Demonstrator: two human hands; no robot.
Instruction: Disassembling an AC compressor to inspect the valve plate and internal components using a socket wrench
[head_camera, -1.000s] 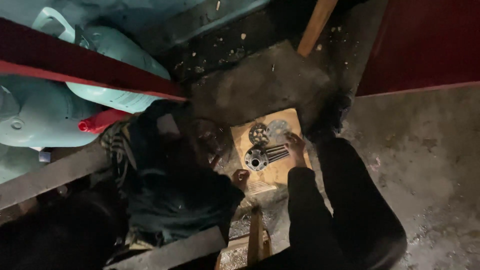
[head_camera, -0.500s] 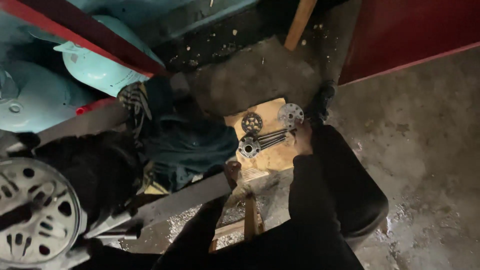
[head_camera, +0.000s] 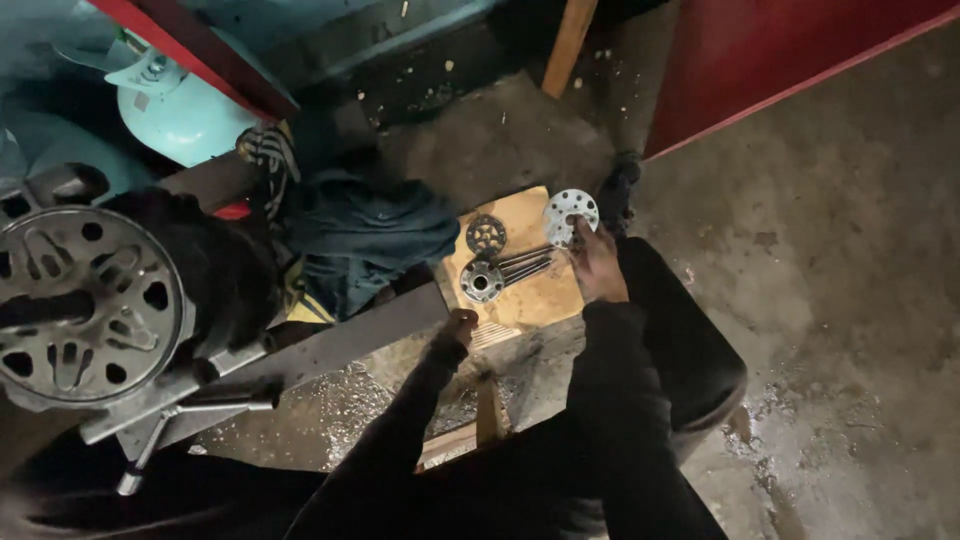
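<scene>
Steel parts lie on a small wooden board (head_camera: 520, 290) on the floor: a pale perforated disc (head_camera: 570, 213) at its far corner, pinched by the right hand (head_camera: 597, 265), a dark toothed disc (head_camera: 486, 235), a hub (head_camera: 482, 281) and loose pins (head_camera: 525, 265). The left hand (head_camera: 458, 328) looks loosely curled at the board's near edge, holding nothing. Gripped only at its rim, the disc could slip onto the pins and scatter them.
</scene>
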